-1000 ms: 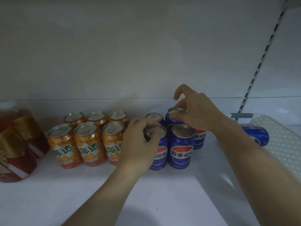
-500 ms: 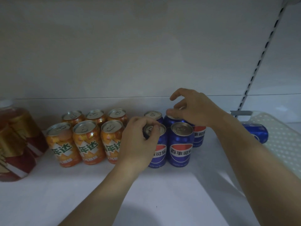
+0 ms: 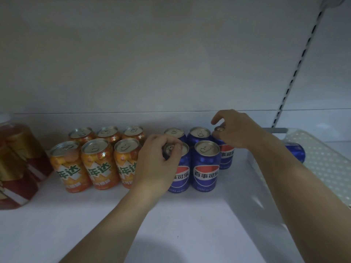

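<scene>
White shelf [image 3: 209, 224], plain back wall [image 3: 152, 63], slotted upright [image 3: 296, 73] upper right. Perforated tray [image 3: 322, 168] at right edge, one blue can lying in it [image 3: 295, 153]. Red-gold bottle pack [image 3: 17, 164] far left. Six orange cans [image 3: 95, 160] left of centre, blue cans just beside them. Left hand [image 3: 157, 164]: fingers [image 3: 175, 149] curled over the rim of the front-left blue can [image 3: 180, 177], grasping it. Right hand [image 3: 237, 130]: fingers [image 3: 225, 132] pinch the top of the rightmost blue can [image 3: 226, 158]. Both cans upright on shelf.

White shelf [image 3: 190, 234]: six orange cans [image 3: 98, 166], five blue cans [image 3: 205, 173], perhaps bottle pack [image 3: 17, 168] left
</scene>
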Demonstrator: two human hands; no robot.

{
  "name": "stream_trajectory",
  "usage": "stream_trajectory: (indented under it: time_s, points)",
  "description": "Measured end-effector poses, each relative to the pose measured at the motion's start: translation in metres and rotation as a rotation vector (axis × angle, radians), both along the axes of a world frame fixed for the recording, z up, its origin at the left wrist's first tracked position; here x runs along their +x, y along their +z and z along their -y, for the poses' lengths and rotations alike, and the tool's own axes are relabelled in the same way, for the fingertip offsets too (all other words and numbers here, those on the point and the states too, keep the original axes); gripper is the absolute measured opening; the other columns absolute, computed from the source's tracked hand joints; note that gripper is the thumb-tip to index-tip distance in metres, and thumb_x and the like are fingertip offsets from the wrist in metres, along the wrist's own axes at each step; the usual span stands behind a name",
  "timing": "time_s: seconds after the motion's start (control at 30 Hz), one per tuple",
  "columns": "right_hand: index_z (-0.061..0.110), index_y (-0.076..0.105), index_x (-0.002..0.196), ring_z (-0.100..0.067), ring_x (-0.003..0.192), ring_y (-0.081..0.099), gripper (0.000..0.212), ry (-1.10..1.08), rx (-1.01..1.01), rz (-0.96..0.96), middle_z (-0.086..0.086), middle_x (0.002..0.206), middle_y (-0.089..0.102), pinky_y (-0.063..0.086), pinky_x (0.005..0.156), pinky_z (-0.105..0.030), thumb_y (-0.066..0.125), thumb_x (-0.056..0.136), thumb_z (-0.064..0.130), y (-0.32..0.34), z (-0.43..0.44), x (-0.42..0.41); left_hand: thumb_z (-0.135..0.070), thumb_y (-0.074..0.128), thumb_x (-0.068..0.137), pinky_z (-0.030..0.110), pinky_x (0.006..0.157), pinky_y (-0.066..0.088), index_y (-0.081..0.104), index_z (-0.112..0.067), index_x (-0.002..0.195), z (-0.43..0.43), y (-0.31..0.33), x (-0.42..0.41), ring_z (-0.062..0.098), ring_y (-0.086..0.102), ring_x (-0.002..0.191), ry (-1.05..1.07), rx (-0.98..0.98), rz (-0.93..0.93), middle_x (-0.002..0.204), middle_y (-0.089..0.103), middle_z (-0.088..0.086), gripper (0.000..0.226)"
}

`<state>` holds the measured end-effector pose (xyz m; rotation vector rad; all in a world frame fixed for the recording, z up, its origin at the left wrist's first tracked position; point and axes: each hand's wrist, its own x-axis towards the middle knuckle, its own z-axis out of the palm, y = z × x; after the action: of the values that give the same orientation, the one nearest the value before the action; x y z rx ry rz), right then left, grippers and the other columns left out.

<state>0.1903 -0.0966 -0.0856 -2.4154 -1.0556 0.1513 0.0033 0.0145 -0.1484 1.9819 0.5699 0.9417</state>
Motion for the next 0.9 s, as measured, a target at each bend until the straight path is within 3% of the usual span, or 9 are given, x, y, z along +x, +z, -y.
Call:
stream_trajectory:
  time_s: [0.2, 0.33, 0.43, 0.53, 0.63, 0.7, 0.8, 0.9]
  points:
    - [0.023, 0.055, 0.138, -0.028, 0.127, 0.055, 0.041, 0.001, -0.048, 0.018, -0.007, 0.144, 0.056, 0.045, 0.093, -0.035, 0.066, 0.098, 0.022, 0.002, -0.003, -0.002, -0.025, 0.062, 0.095, 0.027, 0.085, 0.055, 0.064, -0.041, 0.093, 0.001, 0.001, -0.002, -0.001, 0.058, 0.102, 0.000, -0.017, -0.006, 0.110, 0.059, -0.015, 0.017]
    - [0.030, 0.057, 0.134, -0.027, 0.129, 0.054, 0.033, 0.055, 0.061, 0.171, -0.003, 0.143, 0.058, 0.045, 0.108, -0.047, 0.060, 0.101, 0.032, 0.009, -0.012, -0.014, -0.023, 0.056, 0.099, 0.033, 0.089, 0.056, 0.065, -0.033, 0.107, -0.003, 0.003, -0.005, 0.005, 0.062, 0.104, 0.029, -0.006, 0.029, 0.112, 0.064, -0.010, 0.015]
    - [0.030, 0.062, 0.130, -0.017, 0.119, 0.057, 0.030, 0.199, 0.161, 0.162, 0.000, 0.135, 0.062, 0.044, 0.095, -0.028, 0.062, 0.101, 0.036, 0.017, -0.023, -0.032, -0.020, 0.053, 0.101, 0.029, 0.088, 0.057, 0.065, -0.029, 0.110, -0.005, 0.009, -0.011, 0.004, 0.063, 0.104, 0.036, -0.023, 0.068, 0.112, 0.066, -0.010, 0.018]
    - [0.030, 0.065, 0.119, -0.005, 0.094, 0.058, 0.027, 0.328, 0.087, 0.096, 0.006, 0.118, 0.064, 0.037, 0.072, -0.013, 0.066, 0.097, 0.046, 0.021, -0.035, -0.050, -0.017, 0.051, 0.101, 0.013, 0.073, 0.050, 0.062, -0.037, 0.100, -0.006, 0.017, -0.018, 0.000, 0.064, 0.090, 0.068, 0.001, 0.104, 0.103, 0.066, -0.015, 0.023]
    - [0.032, 0.064, 0.107, -0.004, 0.089, 0.056, 0.036, 0.373, -0.047, 0.087, 0.011, 0.107, 0.057, 0.043, 0.072, -0.022, 0.068, 0.087, 0.062, 0.028, -0.039, -0.065, -0.014, 0.052, 0.099, 0.019, 0.070, 0.051, 0.064, -0.034, 0.100, -0.013, 0.020, -0.026, 0.005, 0.064, 0.081, 0.085, 0.024, 0.153, 0.095, 0.067, -0.007, 0.024]
    - [0.033, 0.060, 0.110, -0.013, 0.094, 0.057, 0.047, 0.375, -0.153, 0.131, 0.012, 0.106, 0.055, 0.049, 0.080, -0.033, 0.071, 0.080, 0.068, 0.032, -0.036, -0.073, -0.009, 0.052, 0.099, 0.011, 0.075, 0.048, 0.066, -0.029, 0.102, -0.016, 0.021, -0.031, 0.000, 0.064, 0.088, 0.099, 0.066, 0.154, 0.099, 0.067, -0.008, 0.024]
    - [0.034, 0.057, 0.113, -0.016, 0.094, 0.058, 0.051, 0.373, -0.234, 0.198, 0.011, 0.105, 0.057, 0.053, 0.083, -0.037, 0.079, 0.076, 0.062, 0.029, -0.034, -0.081, -0.006, 0.053, 0.099, 0.006, 0.078, 0.045, 0.067, -0.024, 0.104, -0.019, 0.025, -0.038, -0.001, 0.063, 0.094, 0.101, 0.093, 0.172, 0.103, 0.068, -0.008, 0.023]
    - [0.037, 0.056, 0.108, -0.017, 0.096, 0.057, 0.043, 0.377, -0.195, 0.216, 0.010, 0.107, 0.059, 0.050, 0.084, -0.037, 0.080, 0.077, 0.054, 0.025, -0.034, -0.085, -0.005, 0.054, 0.099, 0.007, 0.078, 0.045, 0.067, -0.024, 0.103, -0.019, 0.028, -0.043, -0.001, 0.063, 0.093, 0.090, 0.082, 0.198, 0.105, 0.068, -0.006, 0.023]
